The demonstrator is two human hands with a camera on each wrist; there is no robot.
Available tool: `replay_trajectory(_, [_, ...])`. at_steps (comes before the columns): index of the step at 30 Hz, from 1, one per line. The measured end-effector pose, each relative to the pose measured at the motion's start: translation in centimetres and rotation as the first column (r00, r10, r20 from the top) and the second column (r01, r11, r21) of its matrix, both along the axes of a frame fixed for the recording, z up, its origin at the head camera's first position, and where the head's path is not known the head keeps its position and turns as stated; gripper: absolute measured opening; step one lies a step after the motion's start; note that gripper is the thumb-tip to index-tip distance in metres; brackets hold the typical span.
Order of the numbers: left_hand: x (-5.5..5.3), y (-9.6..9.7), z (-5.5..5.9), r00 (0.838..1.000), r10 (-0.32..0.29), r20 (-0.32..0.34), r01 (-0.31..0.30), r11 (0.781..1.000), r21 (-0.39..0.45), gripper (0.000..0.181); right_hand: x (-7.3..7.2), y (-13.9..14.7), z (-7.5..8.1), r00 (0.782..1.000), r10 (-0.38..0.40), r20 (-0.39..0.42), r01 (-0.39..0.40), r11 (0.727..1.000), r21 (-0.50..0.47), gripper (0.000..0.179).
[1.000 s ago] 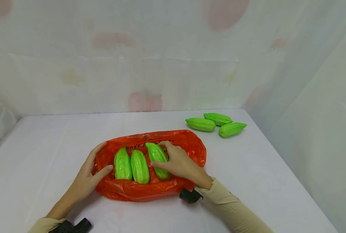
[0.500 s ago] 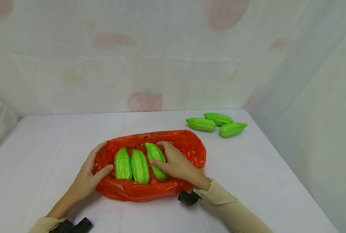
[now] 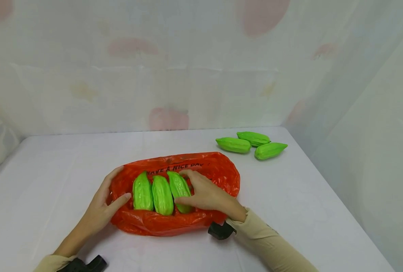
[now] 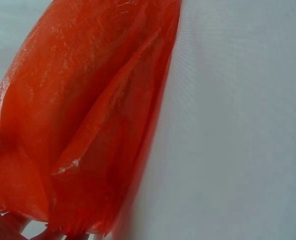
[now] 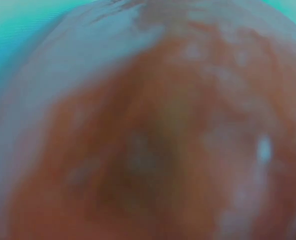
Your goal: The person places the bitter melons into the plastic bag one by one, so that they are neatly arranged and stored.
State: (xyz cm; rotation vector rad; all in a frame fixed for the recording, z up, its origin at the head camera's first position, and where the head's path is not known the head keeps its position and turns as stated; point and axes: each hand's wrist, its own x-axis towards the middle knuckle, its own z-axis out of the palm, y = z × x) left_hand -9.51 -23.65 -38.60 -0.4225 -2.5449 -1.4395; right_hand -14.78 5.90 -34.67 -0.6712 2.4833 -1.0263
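A red plastic bag (image 3: 160,224) with black lettering lies on the table, its mouth spread wide. Three bright green bitter melons rest inside, side by side: a left one (image 3: 142,192), a middle one (image 3: 162,195) and a right one (image 3: 179,186). My right hand (image 3: 206,192) grips the right bitter melon, thumb across its near part and fingers at its far right side. My left hand (image 3: 103,206) holds the bag's left end, thumb over the opening. In the left wrist view, red bag film (image 4: 88,115) fills the left half. Blurred reddish film (image 5: 152,140) fills the right wrist view.
Three more bitter melons lie together at the table's back right: a left one (image 3: 233,145), a rear one (image 3: 254,138) and a right one (image 3: 270,151). The white table (image 3: 317,219) meets a pale patterned curtain (image 3: 201,94) behind.
The right hand has shifted the right bitter melon left and slightly toward me, against the middle one. More of the bag's lettering shows. The left hand stays in place.
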Motion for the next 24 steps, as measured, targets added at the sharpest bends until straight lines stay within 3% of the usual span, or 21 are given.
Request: replay_trajectory(24, [0.01, -0.12, 0.07, 1.000, 0.010, 0.007, -0.009, 1.000, -0.014, 0.072, -0.03, 0.06, 0.09, 0.999, 0.032, 0.019, -0.032, 0.999, -0.011, 0.077])
